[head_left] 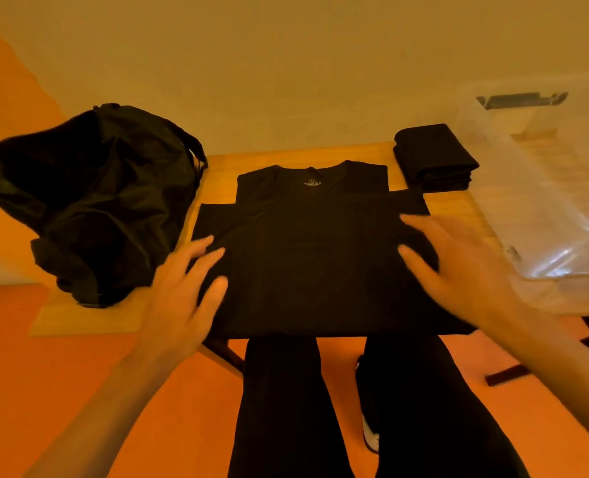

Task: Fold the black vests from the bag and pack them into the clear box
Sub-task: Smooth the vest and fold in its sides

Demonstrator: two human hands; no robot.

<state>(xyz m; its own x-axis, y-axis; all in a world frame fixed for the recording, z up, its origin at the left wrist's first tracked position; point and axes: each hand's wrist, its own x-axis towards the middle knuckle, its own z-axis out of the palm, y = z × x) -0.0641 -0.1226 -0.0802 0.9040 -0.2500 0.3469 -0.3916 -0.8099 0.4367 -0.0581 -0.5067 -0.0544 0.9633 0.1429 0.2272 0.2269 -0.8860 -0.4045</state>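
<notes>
1. Found two legs (279,408) in black trousers nearest, with a white shoe (370,439) beside the right one, over an orange floor (79,391).
2. Saw the left hand (179,294) next, fingers straight and spread, gripping nothing, fingertips resting on the left edge of the vest (313,257).
3. Saw the right hand (458,270) opposite, blurred, fingers likewise straight and spread, holding nothing, laid on the right side of the vest.
4. Found the vest spread flat on a wooden table (79,322), between both hands, hem at the near edge, neck farthest, a pale label (312,183) showing inside the collar.
5. Noted the black bag (96,201) slumped and crumpled on the table's left part, just beside the vest.
6. Noted a stack (434,157) of folded black vests at the table's far right corner, apart from the flat vest and outside the box (544,188).
7. Made out the clear box at the right, just beside the stack, reaching over the table's right edge; could not tell whether resting on the table or beside it.
8. Met a plain pale wall (286,63) behind everything.
</notes>
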